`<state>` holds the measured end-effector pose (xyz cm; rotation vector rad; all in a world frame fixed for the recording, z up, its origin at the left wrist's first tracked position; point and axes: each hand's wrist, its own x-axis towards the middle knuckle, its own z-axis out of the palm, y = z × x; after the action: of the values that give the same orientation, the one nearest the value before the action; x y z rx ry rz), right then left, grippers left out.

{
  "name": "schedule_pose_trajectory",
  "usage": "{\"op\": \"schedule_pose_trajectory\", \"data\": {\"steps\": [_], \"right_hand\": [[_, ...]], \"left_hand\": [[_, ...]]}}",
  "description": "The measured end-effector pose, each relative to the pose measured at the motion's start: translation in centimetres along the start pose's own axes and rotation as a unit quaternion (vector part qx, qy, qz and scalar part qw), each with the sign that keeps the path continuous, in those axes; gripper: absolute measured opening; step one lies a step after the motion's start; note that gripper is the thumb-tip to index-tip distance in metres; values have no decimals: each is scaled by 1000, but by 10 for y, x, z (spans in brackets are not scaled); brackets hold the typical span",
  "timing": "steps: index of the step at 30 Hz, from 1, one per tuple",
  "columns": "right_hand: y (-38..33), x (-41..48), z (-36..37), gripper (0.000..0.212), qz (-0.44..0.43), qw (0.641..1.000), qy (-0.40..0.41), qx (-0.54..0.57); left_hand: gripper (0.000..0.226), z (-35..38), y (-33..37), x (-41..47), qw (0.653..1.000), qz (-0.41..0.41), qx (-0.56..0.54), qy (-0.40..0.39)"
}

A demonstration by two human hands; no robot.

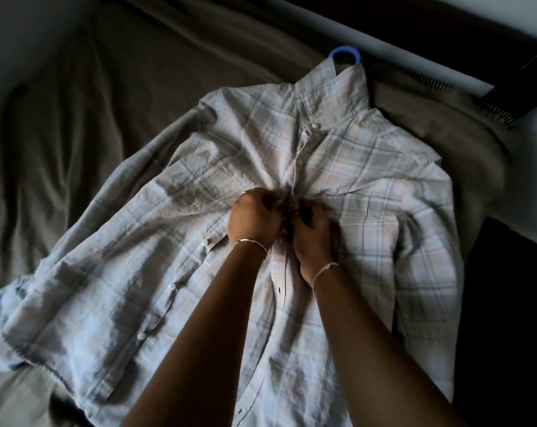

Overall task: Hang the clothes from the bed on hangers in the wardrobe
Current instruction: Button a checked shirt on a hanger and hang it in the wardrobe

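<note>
Buttoning the shirt (368, 167) on its hanger (344, 55)
Placket (300, 158) pinched by left hand (253, 217) and right hand (313, 238); lower buttons (173, 286) and hanging up remain.

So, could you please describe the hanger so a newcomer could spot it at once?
A plaid shirt lies spread on the brown-sheeted bed. Just beyond its collar, towards the bed's far edge, a curved hook pokes out: the hanger. It is the only bright blue thing in view.
</note>
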<state>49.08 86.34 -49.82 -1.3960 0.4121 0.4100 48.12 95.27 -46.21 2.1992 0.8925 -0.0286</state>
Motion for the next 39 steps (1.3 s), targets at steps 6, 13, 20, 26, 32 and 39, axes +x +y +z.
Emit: {"op": "schedule_pose_trajectory", "data": {"steps": [6, 13, 20, 26, 32, 39], "right_hand": [[-11, -11, 5, 7, 4, 1000, 20, 8], [-9, -13, 5, 7, -32, 996, 20, -80], [-9, -4, -4, 12, 30, 995, -10, -91], [-20, -7, 0, 8, 42, 997, -19, -54], [-17, -10, 7, 18, 25, 998, 30, -56], [-5, -9, 4, 12, -56, 987, 34, -148]], "left_hand": [[14, -6, 5, -8, 991, -95, -97, -17], [23, 3, -14, -3, 941, -169, -278, -87], [14, 4, -22, 0, 879, -188, -419, -128], [13, 7, -21, 1, 899, -191, -384, -95], [21, 3, -15, -7, 891, -217, -394, -65], [9, 2, -15, -5, 871, -235, -423, -83]]}}
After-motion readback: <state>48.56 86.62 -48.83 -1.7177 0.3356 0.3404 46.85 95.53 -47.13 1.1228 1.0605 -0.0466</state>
